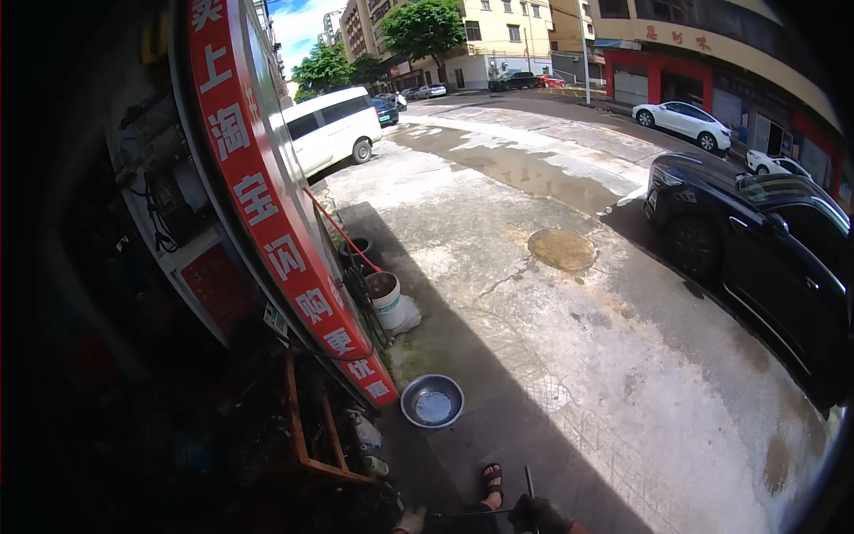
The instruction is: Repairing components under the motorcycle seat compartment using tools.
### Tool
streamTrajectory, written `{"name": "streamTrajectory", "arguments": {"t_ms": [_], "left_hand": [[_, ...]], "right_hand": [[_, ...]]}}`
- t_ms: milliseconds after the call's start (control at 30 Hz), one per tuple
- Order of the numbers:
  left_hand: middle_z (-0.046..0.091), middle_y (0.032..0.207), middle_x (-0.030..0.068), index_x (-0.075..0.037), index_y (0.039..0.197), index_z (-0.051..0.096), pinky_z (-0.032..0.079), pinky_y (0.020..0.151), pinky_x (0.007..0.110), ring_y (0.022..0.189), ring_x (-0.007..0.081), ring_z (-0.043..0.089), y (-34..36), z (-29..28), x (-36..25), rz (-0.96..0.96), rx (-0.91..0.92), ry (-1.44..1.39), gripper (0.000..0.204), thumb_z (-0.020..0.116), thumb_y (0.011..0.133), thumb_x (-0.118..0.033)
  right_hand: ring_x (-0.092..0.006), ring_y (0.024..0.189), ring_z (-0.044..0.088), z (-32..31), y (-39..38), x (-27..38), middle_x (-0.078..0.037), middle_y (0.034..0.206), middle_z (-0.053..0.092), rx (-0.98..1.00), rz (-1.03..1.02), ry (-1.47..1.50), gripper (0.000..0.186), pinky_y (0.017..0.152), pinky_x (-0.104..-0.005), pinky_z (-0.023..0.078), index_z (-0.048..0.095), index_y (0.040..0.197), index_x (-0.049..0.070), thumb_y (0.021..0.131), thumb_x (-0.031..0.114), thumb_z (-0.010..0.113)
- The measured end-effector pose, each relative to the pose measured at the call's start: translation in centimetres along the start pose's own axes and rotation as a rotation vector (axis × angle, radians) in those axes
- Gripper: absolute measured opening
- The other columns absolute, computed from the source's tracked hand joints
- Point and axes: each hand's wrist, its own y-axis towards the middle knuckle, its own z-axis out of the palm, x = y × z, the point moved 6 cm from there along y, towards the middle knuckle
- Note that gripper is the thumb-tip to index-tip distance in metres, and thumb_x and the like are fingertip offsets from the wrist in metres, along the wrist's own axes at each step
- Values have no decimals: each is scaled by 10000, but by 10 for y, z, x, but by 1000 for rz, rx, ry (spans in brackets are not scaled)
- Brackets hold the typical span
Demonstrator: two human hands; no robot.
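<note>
At the lower edge my right hand (540, 516), in what looks like a dark glove, is closed around a thin grey rod (530, 481) that points up and away. My left hand (411, 520), pale and maybe gloved, lies to its left in deep shade, cut by the picture's edge; its fingers are not clear. A thin dark bar (467, 513) runs between the two hands; whether either one grips it cannot be made out. Just beyond is a foot in a dark sandal (492, 481). A round metal basin (432, 401) with a whitish patch inside sits on the ground ahead.
To the left stands a tall red sign panel (267, 214), with a rusty metal frame (307, 427) below it. A white bucket (384, 298) and a dark bucket (358, 254) stand beside the panel. A black car (756, 258) is at the right, a white van (334, 129) farther off.
</note>
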Motion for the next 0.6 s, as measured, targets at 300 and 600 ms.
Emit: {"name": "streamTrajectory", "arguments": {"t_ms": [300, 600], "left_hand": [[514, 1327, 243, -48, 1287, 531, 343, 1069, 443, 1276, 412, 446, 227, 9, -262, 175, 86, 704, 602, 359, 935, -505], [531, 1257, 281, -1, 1206, 556, 431, 976, 449, 1170, 410, 531, 435, 52, -474, 408, 186, 457, 466, 395, 955, -359]], "right_hand": [[-246, 681, 627, -269, 161, 107, -112, 787, 668, -733, -182, -613, 335, 598, -352, 507, 648, 802, 69, 939, 338, 504], [-301, 866, 652, -339, 342, 295, -170, 925, 689, -937, -9, -1423, 346, 765, -436, 517, 678, 898, 55, 947, 294, 433]]}}
